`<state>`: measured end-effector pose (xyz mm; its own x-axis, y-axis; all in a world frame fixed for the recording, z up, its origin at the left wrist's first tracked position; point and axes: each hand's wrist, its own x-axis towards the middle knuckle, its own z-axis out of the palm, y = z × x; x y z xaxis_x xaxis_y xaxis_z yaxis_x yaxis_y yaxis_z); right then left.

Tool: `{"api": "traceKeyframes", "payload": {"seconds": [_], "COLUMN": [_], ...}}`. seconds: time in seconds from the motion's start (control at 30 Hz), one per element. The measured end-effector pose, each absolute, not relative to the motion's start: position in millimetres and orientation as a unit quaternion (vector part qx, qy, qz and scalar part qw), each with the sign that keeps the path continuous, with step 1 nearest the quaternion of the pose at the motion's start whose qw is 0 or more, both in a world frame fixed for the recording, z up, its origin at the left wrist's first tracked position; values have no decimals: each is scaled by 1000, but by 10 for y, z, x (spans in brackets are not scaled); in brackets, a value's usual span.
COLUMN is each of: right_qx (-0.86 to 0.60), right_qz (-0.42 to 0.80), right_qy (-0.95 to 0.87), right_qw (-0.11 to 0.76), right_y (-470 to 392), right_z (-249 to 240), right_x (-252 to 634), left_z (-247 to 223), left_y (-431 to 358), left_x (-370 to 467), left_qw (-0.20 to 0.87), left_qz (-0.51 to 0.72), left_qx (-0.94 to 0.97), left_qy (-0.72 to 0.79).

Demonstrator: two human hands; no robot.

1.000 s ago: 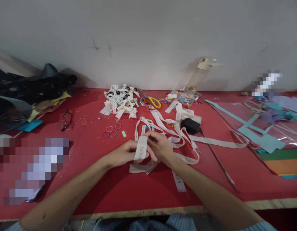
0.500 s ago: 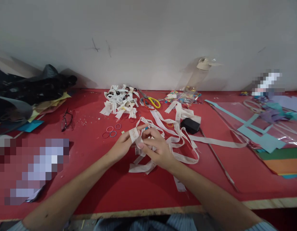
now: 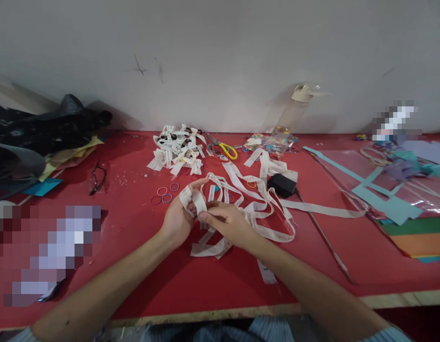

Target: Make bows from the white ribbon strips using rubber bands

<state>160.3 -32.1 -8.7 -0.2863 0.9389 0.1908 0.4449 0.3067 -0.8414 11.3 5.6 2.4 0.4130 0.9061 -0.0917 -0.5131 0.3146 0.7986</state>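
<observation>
A white printed ribbon (image 3: 199,202) loops around the fingers of my left hand (image 3: 177,219), which is closed on it, the index finger pointing up. My right hand (image 3: 227,221) pinches the same ribbon between thumb and fingers, just beside the left one. More ribbon (image 3: 276,235) lies in loose loops behind and to the right of my hands. Small coloured elastic bands (image 3: 166,198) rest on the red table left of the ribbon. Farther back sits a pile of tied white ribbon bows (image 3: 179,149), next to scissors (image 3: 225,151) with red and yellow handles.
A black block (image 3: 282,185) and a thin rod (image 3: 326,244) lie right of the ribbon. A clear bottle (image 3: 294,109) stands by the wall. Eyeglasses (image 3: 98,179) and a black bag (image 3: 63,123) are at left. Coloured paper (image 3: 415,237) covers the right side.
My left hand has turned and drawn back slightly, its index finger now raised. The ribbon has shifted left around its fingers, with my right hand still pinching it.
</observation>
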Motion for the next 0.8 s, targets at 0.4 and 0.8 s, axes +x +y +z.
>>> {"api": "traceKeyframes", "payload": {"seconds": [0.4, 0.8], "right_qx": [-495, -382], "right_qz": [322, 304], "right_qy": [-743, -813], "right_qw": [315, 318], "right_y": [-329, -316], "right_z": [-63, -67], "right_x": [1618, 1683], "left_z": [89, 74], "left_y": [79, 153], "left_x": [116, 47], "left_qw": [794, 737], "left_qz": [454, 367], "left_qx": [281, 436], "left_qy": [293, 362]}}
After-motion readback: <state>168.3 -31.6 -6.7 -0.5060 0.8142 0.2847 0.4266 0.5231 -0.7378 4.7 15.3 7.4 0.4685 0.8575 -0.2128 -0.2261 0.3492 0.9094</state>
